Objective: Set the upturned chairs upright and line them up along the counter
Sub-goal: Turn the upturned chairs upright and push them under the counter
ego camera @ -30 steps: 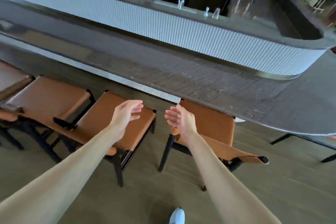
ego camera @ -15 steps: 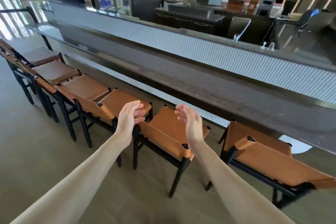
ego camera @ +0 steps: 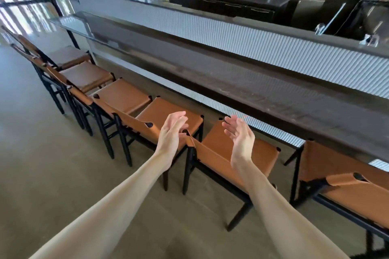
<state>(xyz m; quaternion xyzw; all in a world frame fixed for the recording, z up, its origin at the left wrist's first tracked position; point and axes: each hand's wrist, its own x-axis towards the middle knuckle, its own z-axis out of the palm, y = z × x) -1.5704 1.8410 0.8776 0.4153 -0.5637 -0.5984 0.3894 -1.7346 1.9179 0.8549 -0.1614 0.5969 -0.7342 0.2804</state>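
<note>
I see the chairs [ego camera: 174,115] standing upright in a row along the counter [ego camera: 242,82], seats tucked toward its ribbed white front, backs facing me. Each has a tan leather sling seat and backrest stretched over a slim black frame, with dark peg ends poking through the leather corners. The counter top is dark, matte and scuffed. My left hand [ego camera: 171,134] and right hand [ego camera: 242,139] hang above two neighbouring chair backs, palms facing each other, fingers spread and relaxed, grasping nothing.
</note>
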